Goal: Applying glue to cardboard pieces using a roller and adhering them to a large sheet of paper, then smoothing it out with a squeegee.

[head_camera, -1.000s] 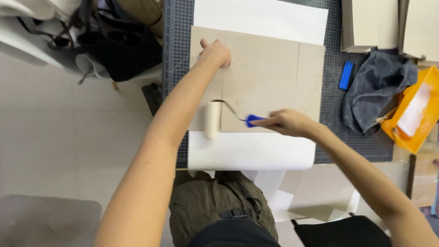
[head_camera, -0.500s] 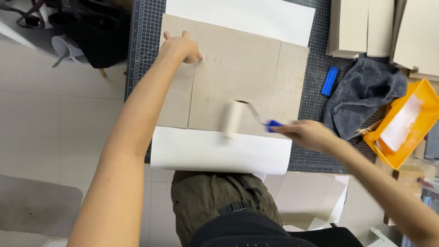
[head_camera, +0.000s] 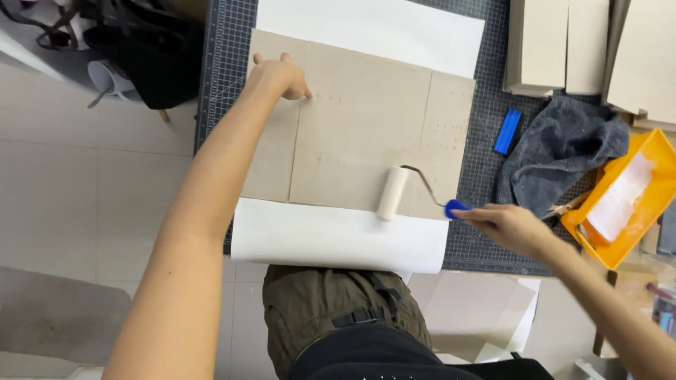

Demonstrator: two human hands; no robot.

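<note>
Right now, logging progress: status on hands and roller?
Left hand flat on cardboard. Right hand grips roller, on cardboard's near edge. Nothing blocking.

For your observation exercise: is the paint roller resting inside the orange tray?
No: the paint roller lies on the grey board, its blue handle held by the right hand, apart from the orange tray.

No packages, labels or signs show anywhere on the desk (head_camera: pixel 493 253). No screens are visible either.

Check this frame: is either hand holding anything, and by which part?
The right hand holds the paint roller by its blue handle. The left hand holds nothing; it presses flat on the grey board.
</note>
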